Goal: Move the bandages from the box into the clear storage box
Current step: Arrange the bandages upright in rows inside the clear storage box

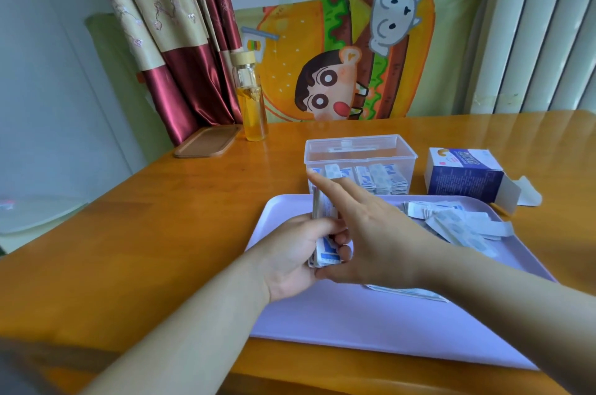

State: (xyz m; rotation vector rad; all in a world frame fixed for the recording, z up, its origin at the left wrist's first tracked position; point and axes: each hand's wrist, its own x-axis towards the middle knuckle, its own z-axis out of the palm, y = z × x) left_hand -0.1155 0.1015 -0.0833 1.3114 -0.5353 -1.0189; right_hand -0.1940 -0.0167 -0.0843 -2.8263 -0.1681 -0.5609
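My left hand grips a stack of white-and-blue wrapped bandages, held upright over the lilac tray. My right hand presses against the same stack, thumb under it and index finger stretched along its top. Behind the hands stands the clear storage box, lid off, with a row of bandages standing in it. A loose pile of bandages lies on the tray's right side. The blue-and-white bandage box lies on its side at the right, flap open.
The wooden table carries a glass bottle of yellow liquid and a brown lid-like tray at the back left. A cartoon cloth and curtains hang behind. A few bandages lie under my right wrist.
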